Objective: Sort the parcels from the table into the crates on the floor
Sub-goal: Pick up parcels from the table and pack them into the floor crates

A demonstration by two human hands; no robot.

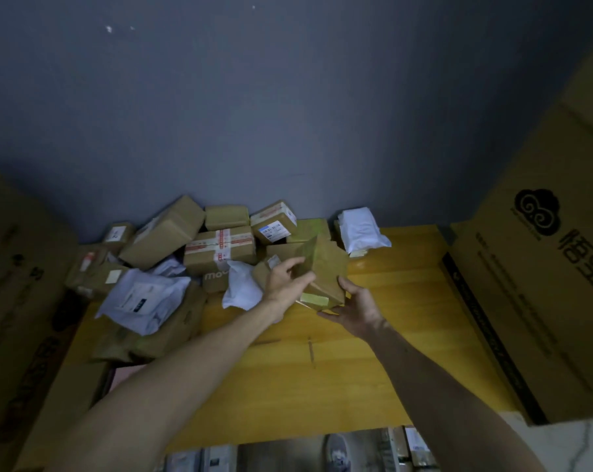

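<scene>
So we've got a brown parcel (pixel 325 264) tilted up on one corner, lifted just off the yellow tabletop (pixel 322 376), about dead centre. Our left grip (pixel 284 284) is at its 9 o'clock, thumb and fingers clamped on the left face. Our right grip (pixel 354 310) is at its 5 o'clock, cupped under the low corner with the thumb up the side. The rest of the parcel pile (pixel 220 248) sits from 10 to 12 o'clock against the wall. There's a white mailer (pixel 145 298) at 9 and a white poly bag (pixel 359 229) at 1. A big printed carton (pixel 543 284) is at 3 o'clock.
</scene>
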